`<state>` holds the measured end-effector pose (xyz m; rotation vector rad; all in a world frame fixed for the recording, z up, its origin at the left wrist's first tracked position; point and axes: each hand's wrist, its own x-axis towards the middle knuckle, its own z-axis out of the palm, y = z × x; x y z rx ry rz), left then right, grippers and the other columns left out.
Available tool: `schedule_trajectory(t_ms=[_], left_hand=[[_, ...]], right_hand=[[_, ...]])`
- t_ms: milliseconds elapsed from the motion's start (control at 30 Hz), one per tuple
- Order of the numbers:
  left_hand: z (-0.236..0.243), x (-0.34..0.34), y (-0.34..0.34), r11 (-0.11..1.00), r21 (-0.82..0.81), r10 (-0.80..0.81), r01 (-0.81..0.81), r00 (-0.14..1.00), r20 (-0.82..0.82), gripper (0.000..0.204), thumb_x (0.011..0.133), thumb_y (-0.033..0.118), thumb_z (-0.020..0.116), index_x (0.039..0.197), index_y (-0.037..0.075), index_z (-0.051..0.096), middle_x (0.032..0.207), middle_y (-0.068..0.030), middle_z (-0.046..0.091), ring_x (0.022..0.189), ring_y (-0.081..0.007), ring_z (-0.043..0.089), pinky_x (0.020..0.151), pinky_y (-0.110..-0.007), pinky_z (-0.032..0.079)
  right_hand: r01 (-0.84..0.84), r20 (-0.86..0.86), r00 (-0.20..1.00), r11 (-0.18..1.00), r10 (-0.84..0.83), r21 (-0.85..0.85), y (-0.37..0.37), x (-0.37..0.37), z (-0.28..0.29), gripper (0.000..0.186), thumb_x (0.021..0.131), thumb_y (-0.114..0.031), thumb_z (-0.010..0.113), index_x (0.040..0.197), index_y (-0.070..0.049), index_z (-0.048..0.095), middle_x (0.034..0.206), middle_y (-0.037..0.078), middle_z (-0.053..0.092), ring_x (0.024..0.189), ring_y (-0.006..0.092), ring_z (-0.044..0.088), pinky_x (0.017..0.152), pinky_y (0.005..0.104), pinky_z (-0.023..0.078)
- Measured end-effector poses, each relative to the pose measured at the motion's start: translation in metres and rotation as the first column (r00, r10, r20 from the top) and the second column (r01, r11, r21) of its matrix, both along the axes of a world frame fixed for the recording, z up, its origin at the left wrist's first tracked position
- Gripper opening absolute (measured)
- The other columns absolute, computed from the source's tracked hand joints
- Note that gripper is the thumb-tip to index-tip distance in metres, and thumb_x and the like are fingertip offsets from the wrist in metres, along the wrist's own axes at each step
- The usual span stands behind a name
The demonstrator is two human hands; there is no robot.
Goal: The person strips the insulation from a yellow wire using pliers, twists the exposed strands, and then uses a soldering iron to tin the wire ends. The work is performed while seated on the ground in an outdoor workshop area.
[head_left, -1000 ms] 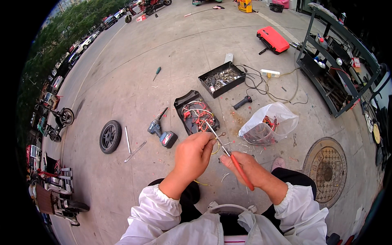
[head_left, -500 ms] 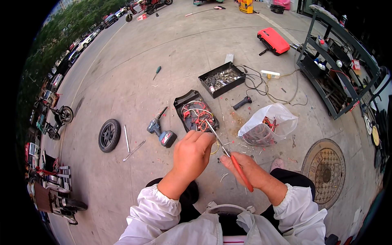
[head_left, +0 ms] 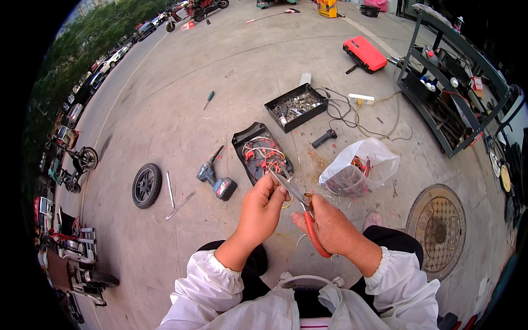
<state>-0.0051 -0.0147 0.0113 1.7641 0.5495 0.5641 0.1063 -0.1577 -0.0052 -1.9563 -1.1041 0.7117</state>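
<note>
My right hand (head_left: 329, 226) grips red-handled pliers (head_left: 306, 215) whose metal jaws point up and left. My left hand (head_left: 263, 208) is closed with its fingertips pinched at the jaws, on something too small to make out, possibly a thin wire. Both hands hover over the concrete, just in front of a black tray of red and white wires (head_left: 261, 157). White sleeves cover both forearms.
A cordless drill (head_left: 215, 180) lies left of the wire tray, with a small wheel (head_left: 146, 185) and metal rods further left. A black tray of metal parts (head_left: 296, 106), a clear plastic bag (head_left: 357, 168), a manhole cover (head_left: 437, 228), a red case (head_left: 364, 54) and a metal rack (head_left: 448, 93) lie beyond.
Both hands have stayed close together with the pliers; the pinching left hand shifted only slightly. Nothing else moved.
</note>
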Motion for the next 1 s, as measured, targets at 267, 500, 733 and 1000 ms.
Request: schedule_trajectory(t_ms=[267, 500, 733, 1000], left_hand=[[-0.005, 0.001, 0.0, 0.969, -0.248, 0.006, -0.004, 1.0, 0.005, 0.007, 0.1, 0.008, 0.052, 0.099, 0.003, 0.057, 0.081, 0.0004, 0.063, 0.067, -0.0044, 0.051, 0.06, -0.022, 0.042], [0.009, -0.003, 0.001, 0.964, -0.265, -0.048, -0.003, 0.981, -0.187, 0.02, 0.102, 0.017, 0.051, 0.111, 0.001, 0.06, 0.094, -0.0039, 0.063, 0.076, -0.0069, 0.054, 0.06, -0.022, 0.043], [-0.011, -0.01, 0.007, 0.953, 0.284, -0.092, 0.109, 0.993, -0.073, 0.023, 0.093, 0.021, 0.067, 0.092, 0.0, 0.058, 0.068, -0.0062, 0.054, 0.057, -0.0134, 0.046, 0.053, -0.032, 0.04], [-0.013, -0.01, 0.005, 0.98, 0.168, -0.109, 0.106, 0.994, 0.012, 0.032, 0.087, 0.018, 0.076, 0.079, 0.004, 0.049, 0.062, 0.0031, 0.036, 0.059, -0.0085, 0.034, 0.051, -0.027, 0.033]], right_hand=[[0.031, 0.106, 0.994, 0.998, -0.026, -0.052, 0.003, -0.005, 0.004, 0.06, 0.088, -0.044, 0.069, 0.114, 0.006, 0.05, 0.095, 0.024, 0.063, 0.087, 0.0405, 0.064, 0.074, 0.0453, 0.05], [0.056, 0.221, 0.975, 0.981, -0.014, -0.183, 0.003, -0.002, 0.011, 0.067, 0.083, -0.051, 0.072, 0.113, 0.007, 0.052, 0.096, 0.023, 0.064, 0.088, 0.0398, 0.065, 0.073, 0.0459, 0.052], [0.04, 0.258, 0.966, 0.989, -0.002, -0.141, 0.001, 0.0, 0.019, 0.063, 0.082, -0.051, 0.073, 0.109, 0.003, 0.056, 0.094, 0.021, 0.064, 0.085, 0.0396, 0.065, 0.07, 0.0452, 0.052], [-0.078, 0.19, 0.978, 0.996, 0.085, -0.047, -0.006, 0.011, 0.021, 0.067, 0.084, -0.06, 0.066, 0.098, 0.005, 0.053, 0.084, 0.024, 0.065, 0.078, 0.041, 0.066, 0.067, 0.0463, 0.052]])
